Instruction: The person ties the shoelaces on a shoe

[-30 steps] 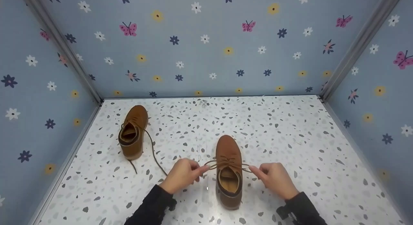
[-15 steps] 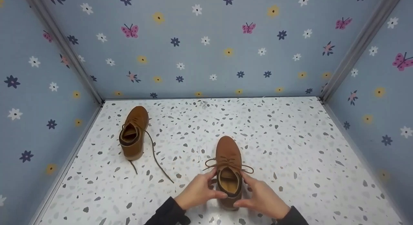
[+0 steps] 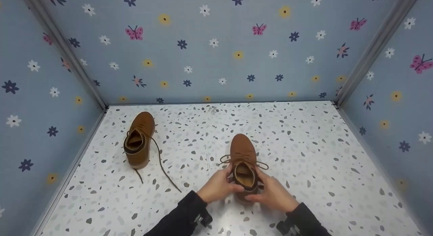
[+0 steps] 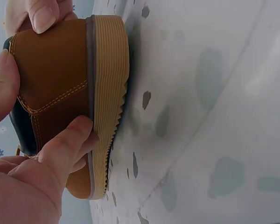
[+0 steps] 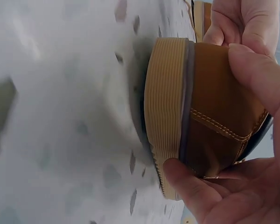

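A brown lace-up shoe [image 3: 243,146] stands on the speckled surface, toe pointing away. Its shoelace [image 3: 242,158] is tied in a bow, with a loop out on each side. My left hand [image 3: 219,186] grips the shoe's left side, thumb at the heel collar. On the opposite side my right hand [image 3: 274,194] holds it too, thumb at the back of the heel. Both wrist views show fingers along the side of the shoe and its ridged tan sole [image 4: 109,84]. In the right wrist view the sole [image 5: 165,93] sits close to the surface.
A second brown shoe [image 3: 143,124] stands at the left, its shoelace [image 3: 162,168] trailing loose toward me. Blue panels [image 3: 216,53] with flowers and butterflies enclose the white speckled surface [image 3: 304,144] at the back and both sides.
Both hands have let go of the bow's loops, which they pinched and held out sideways. They have moved to the shoe's sides, and the shoe has shifted forward and slightly right.
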The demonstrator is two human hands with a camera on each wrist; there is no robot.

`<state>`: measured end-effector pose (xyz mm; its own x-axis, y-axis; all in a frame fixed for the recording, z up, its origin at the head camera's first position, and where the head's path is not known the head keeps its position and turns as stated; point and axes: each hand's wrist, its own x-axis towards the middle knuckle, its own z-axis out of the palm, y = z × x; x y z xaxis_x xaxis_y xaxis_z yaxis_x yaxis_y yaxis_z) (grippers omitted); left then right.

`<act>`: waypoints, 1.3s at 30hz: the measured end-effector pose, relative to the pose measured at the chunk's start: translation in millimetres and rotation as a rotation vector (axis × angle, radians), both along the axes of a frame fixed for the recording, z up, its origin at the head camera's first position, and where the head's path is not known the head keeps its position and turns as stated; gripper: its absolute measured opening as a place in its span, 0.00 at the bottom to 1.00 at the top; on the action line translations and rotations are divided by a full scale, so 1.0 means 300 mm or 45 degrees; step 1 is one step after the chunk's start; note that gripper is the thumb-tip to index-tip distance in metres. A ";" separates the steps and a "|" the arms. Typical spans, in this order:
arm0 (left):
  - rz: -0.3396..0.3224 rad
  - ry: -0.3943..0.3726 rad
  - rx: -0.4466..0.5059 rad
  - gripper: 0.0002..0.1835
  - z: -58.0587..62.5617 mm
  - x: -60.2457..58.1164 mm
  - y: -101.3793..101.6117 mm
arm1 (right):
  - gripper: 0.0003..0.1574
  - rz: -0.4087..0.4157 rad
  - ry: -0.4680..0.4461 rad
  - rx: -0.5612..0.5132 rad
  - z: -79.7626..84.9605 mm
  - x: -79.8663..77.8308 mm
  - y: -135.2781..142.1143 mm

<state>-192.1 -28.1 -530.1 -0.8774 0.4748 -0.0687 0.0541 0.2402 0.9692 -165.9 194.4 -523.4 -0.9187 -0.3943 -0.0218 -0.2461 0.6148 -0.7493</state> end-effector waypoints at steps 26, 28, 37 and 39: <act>0.013 0.046 -0.206 0.29 0.063 -0.422 0.177 | 0.69 -0.058 -0.143 0.228 0.071 -0.412 0.123; 0.015 0.016 -0.185 0.30 0.065 -0.439 0.183 | 0.69 -0.062 -0.153 0.234 0.073 -0.431 0.127; 0.048 -0.008 -0.173 0.29 0.056 -0.483 0.212 | 0.69 -0.070 -0.194 0.245 0.070 -0.478 0.145; 0.047 -0.002 -0.169 0.29 0.056 -0.488 0.217 | 0.69 -0.073 -0.195 0.250 0.071 -0.480 0.151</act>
